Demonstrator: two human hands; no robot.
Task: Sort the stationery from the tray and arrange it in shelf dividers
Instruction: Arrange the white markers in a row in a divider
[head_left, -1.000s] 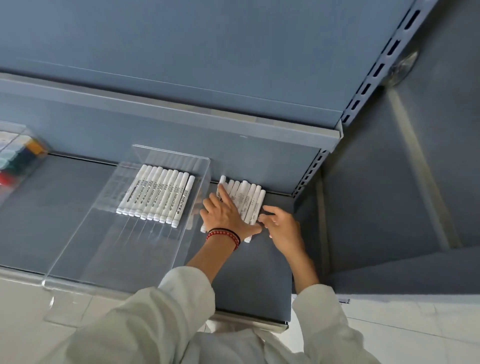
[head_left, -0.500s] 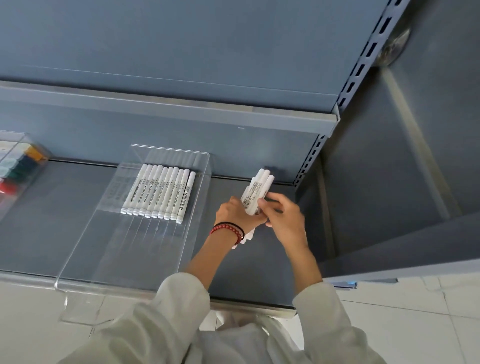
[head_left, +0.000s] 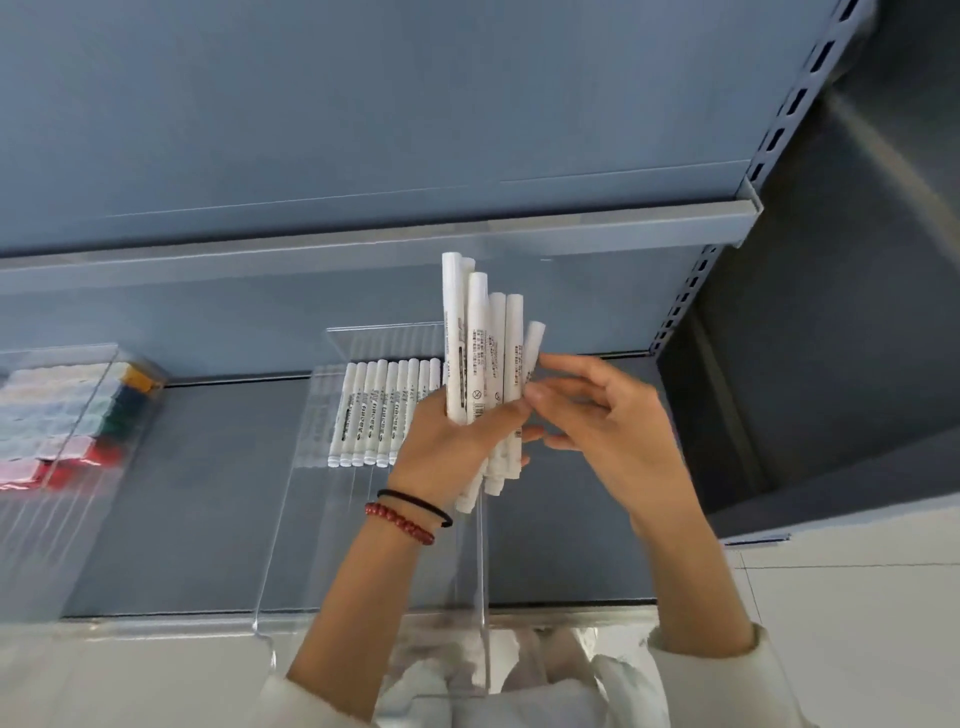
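We see a clear acrylic divider (head_left: 291, 545) mid-shelf with a row of white markers (head_left: 382, 415) lying flat side by side at its back end, caps toward the rear wall; the right part of the row is hidden behind the hand. A second clear divider (head_left: 62, 519) at far left holds coloured stationery (head_left: 111, 415), yellow, green and red ends showing, too blurred for us to name. Both sit on the grey shelf (head_left: 197, 493). The left hand (head_left: 447, 457) has its fingers wrapped round a bundle of white markers (head_left: 478, 353), held upright above the shelf, over the middle divider's right wall. The markers are white barrels with white caps and fine black print, ends uneven. The right hand (head_left: 613, 431) has relaxed, nearly straight fingers, tips touching the rightmost marker; we cannot tell if it pinches. There is a red bead bracelet (head_left: 400, 522) on the left wrist.
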